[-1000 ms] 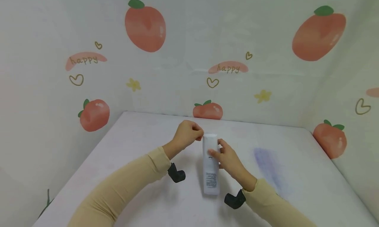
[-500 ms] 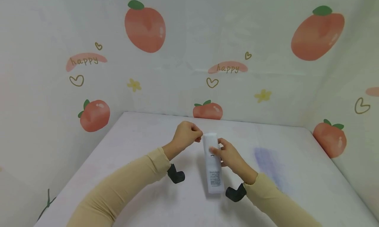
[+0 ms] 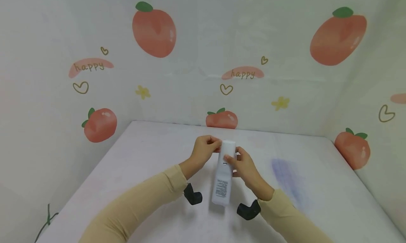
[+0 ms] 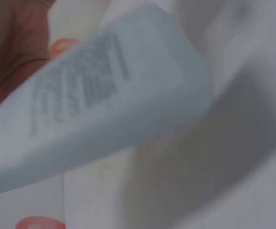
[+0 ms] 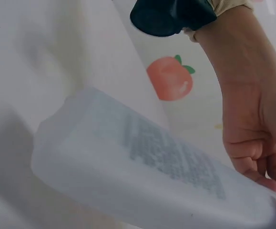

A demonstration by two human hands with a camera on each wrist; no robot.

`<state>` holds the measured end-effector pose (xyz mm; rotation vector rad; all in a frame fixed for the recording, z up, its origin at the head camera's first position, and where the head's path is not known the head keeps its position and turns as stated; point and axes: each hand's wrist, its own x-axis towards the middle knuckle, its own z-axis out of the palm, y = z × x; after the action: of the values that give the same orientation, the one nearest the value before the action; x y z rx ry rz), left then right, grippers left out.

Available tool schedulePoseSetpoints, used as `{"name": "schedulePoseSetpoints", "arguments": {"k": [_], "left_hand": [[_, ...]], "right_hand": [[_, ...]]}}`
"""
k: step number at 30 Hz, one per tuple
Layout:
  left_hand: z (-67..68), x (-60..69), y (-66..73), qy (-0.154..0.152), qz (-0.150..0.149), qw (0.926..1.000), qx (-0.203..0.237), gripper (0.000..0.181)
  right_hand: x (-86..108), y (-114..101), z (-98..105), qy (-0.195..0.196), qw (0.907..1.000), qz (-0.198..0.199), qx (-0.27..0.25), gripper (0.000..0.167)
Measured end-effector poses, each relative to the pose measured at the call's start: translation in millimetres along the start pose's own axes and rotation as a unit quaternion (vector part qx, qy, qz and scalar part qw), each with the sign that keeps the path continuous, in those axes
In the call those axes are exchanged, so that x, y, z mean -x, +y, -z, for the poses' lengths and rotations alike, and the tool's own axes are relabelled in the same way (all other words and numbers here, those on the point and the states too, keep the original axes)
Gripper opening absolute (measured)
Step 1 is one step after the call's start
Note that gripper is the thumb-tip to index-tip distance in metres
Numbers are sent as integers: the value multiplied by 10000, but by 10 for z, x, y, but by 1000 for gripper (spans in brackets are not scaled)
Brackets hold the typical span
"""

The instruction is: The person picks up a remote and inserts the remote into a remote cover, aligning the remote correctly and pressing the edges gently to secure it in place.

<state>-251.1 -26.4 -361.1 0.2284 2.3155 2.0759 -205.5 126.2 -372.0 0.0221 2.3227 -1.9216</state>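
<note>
A long white pack (image 3: 223,178), box-shaped with a block of grey print on its lower face, is held just over the table, tilted. My right hand (image 3: 246,168) grips its right side, thumb across the front and fingers behind. At its top left corner is my left hand (image 3: 204,149), fingers curled and thumb and fingertips pinched against that edge. In the left wrist view the pack (image 4: 142,86) fills the middle, slightly blurred, with the right hand (image 4: 18,43) behind it. The right wrist view shows the left hand (image 5: 252,129) by the pack's far end; its fingertips are partly hidden.
The white table (image 3: 158,137) bears a faint purple smear (image 3: 287,176) on the right. Behind stands a pale cloth wall (image 3: 190,77) printed with peaches and hearts. Black wrist camera mounts (image 3: 193,195) hang from both sleeves.
The pack's lower end first swung right, then back left, and its side face now shows more. My left hand has moved slightly right and lower, onto the pack's top corner.
</note>
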Motion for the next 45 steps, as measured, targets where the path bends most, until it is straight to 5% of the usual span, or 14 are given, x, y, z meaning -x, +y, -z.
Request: {"name": "schedulePoseSetpoints", "arguments": {"k": [4,10,12,17,22,35,40,45], "left_hand": [[3,-20,-43,-101,656,9919,1086,16],[9,-14,-101,-505,1527,9676,1945,14],[21,-1,-114,-677,1590,9638,2031,21],[46,29,-107,-1066,1132,9728,1718,40],[48,45,-90,-1274,745,9821,1173,38],[-16,80,-139,-736,292,9968,74,36],[9,72,-109,-631,-47,9979,136,36],[55,68,-112,-573,-87,9981,205,35]], "right_hand": [[-12,30,32,48,9999,73,-108,33],[-2,72,74,-57,9996,141,-243,32],[12,81,88,-120,9996,151,-223,34],[43,89,115,-198,9995,181,-157,40],[54,106,113,-239,9994,141,-208,43],[49,194,76,-164,9998,69,-5,43],[34,208,98,-191,9986,212,-443,37],[-12,147,142,406,9947,677,-656,32]]}}
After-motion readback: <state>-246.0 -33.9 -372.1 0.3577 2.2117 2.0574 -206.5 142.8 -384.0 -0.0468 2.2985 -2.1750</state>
